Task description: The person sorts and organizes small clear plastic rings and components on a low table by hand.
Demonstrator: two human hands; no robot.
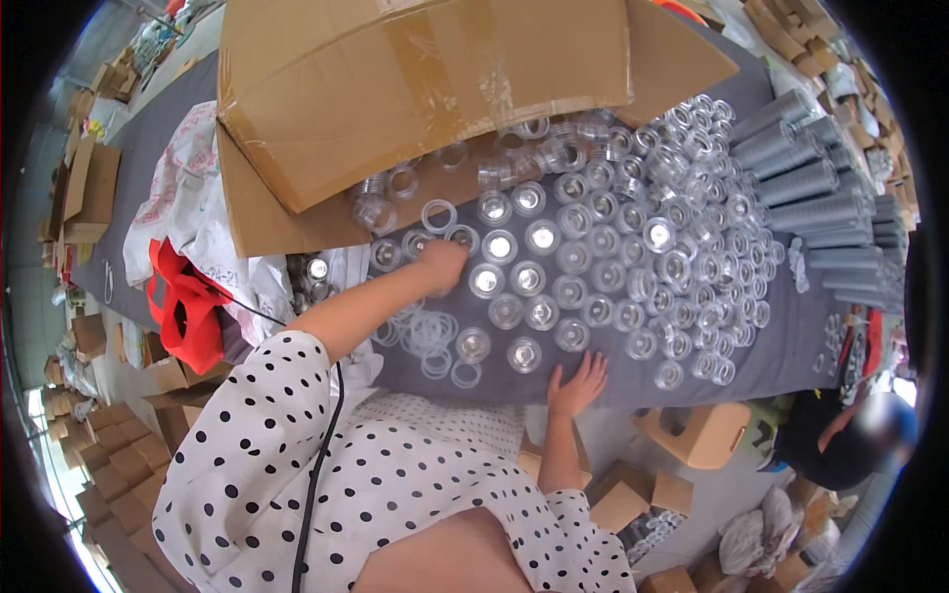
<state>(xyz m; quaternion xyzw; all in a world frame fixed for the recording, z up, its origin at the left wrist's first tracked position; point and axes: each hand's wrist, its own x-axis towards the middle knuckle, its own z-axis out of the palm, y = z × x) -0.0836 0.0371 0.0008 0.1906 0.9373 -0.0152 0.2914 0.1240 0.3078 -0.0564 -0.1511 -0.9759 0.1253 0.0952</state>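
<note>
My left hand (444, 267) reaches over the table with its fingers curled down beside a clear round jar (462, 237). Its fingertips are hidden, so what they hold cannot be made out. Just beyond lies a clear ring (439, 214). Below my left forearm is a loose pile of translucent rings (427, 336). My right hand (578, 385) rests at the near table edge, fingers spread, holding nothing. Close above it stands a clear jar (571, 334). Several similar jars with shiny silver centres, such as one jar (485, 281), stand upright between my hands.
An open cardboard box (425, 79) lies across the table's far side, with clear pieces at its mouth. A dense mass of jars (682, 257) spreads rightward to stacked grey tubes (811, 188). At left are a white sack (198, 188) and a red bag (183, 316). A person (830, 440) sits at right.
</note>
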